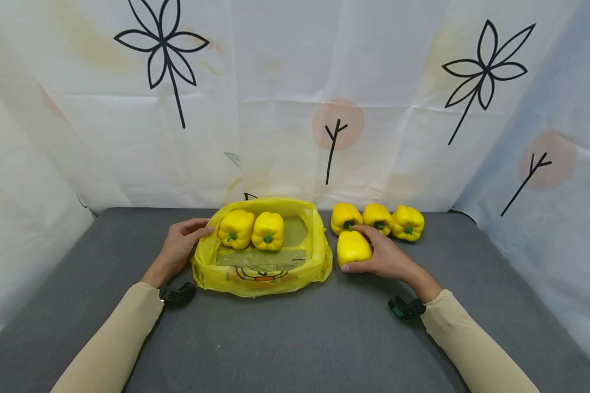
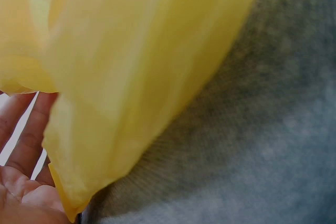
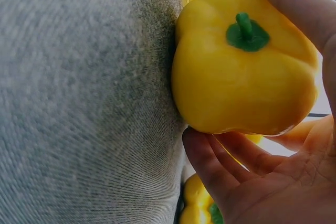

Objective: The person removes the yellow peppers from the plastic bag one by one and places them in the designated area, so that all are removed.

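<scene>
A yellow plastic bag (image 1: 263, 290) lies with its mouth spread wide, and two yellow bell peppers (image 1: 236, 229) sit side by side inside it. At the bag's left rim, my left hand (image 1: 181, 245) holds the edge between thumb and fingers; the bag's side (image 2: 121, 77) hides part of those fingers in the left wrist view. To the right of the bag, my right hand (image 1: 385, 255) grips another yellow bell pepper (image 1: 353, 248), thumb on one side and fingers on the other. Its green stem shows in the right wrist view, where the pepper (image 3: 244, 82) appears close to the table.
Behind my right hand, three more yellow bell peppers (image 1: 407, 224) stand in a row near the back of the grey table (image 1: 275, 349). A white patterned cloth (image 1: 275, 136) hangs along the table's far edge and at both sides.
</scene>
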Demonstrator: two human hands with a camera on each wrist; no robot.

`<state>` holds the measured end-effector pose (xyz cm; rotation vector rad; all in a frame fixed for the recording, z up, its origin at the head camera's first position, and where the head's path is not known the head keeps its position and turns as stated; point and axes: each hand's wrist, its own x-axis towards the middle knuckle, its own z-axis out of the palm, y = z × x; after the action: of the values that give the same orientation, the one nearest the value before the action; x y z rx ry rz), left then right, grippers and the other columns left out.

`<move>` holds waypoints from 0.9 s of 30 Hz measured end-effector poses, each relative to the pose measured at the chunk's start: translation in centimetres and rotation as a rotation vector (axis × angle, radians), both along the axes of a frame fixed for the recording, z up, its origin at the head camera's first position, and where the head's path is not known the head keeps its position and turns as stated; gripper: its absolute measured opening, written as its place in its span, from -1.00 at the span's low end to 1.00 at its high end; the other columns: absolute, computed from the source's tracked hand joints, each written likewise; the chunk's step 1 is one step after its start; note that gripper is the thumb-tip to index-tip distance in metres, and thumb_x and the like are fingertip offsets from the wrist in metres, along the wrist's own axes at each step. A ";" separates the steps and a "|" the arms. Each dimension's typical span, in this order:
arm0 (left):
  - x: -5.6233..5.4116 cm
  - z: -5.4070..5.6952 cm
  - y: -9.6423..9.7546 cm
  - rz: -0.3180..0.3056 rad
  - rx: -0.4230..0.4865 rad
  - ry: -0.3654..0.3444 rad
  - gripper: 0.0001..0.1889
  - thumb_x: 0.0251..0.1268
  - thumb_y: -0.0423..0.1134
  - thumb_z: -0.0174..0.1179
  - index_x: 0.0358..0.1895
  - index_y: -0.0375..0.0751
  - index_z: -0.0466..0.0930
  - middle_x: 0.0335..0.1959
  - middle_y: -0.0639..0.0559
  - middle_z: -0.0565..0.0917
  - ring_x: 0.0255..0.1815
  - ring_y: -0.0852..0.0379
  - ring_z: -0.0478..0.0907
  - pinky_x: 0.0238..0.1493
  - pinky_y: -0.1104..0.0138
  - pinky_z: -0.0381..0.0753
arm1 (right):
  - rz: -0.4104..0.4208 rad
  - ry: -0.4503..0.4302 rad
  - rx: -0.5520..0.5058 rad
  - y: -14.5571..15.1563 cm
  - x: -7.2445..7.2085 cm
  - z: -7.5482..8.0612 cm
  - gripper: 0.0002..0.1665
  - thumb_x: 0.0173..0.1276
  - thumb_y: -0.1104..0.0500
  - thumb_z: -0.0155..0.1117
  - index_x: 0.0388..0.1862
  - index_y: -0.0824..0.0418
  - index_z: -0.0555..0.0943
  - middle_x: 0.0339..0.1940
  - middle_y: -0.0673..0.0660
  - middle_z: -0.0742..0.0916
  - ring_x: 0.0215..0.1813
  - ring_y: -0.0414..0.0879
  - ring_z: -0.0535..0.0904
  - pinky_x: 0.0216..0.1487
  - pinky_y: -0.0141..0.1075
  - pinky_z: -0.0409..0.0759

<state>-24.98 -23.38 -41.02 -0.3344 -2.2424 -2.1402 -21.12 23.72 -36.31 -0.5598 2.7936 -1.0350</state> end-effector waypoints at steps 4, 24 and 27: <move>-0.1 0.0 -0.1 0.006 -0.014 0.003 -0.55 0.49 -0.21 0.25 0.27 -0.47 0.54 -0.06 0.24 0.71 -0.07 0.24 0.66 -0.08 0.40 0.69 | 0.004 -0.007 -0.006 0.0 0.0 0.0 0.18 0.16 -0.17 0.58 0.58 0.27 0.19 0.34 0.31 0.46 0.10 0.13 0.51 0.02 0.02 0.54; -0.1 -0.1 -0.1 -0.001 0.013 0.019 -0.57 0.49 -0.25 0.24 0.26 -0.49 0.55 -0.06 0.24 0.71 -0.08 0.25 0.66 -0.08 0.42 0.69 | -0.039 -0.016 -0.024 -0.2 0.0 -0.1 0.15 0.18 -0.20 0.56 0.56 0.26 0.21 0.25 0.29 0.51 0.01 0.09 0.54 -0.07 -0.06 0.59; -0.1 -0.1 -0.1 -0.002 0.012 0.018 -0.56 0.49 -0.25 0.24 0.26 -0.50 0.54 -0.06 0.24 0.71 -0.08 0.24 0.66 -0.08 0.41 0.69 | -0.037 -0.014 -0.024 -0.3 0.0 -0.1 0.15 0.18 -0.19 0.56 0.56 0.27 0.20 0.25 0.29 0.51 0.01 0.10 0.54 -0.07 -0.06 0.58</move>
<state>-25.07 -23.46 -41.10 -0.3533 -2.2200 -2.1418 -21.11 23.38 -36.41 -0.5030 2.7936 -1.0769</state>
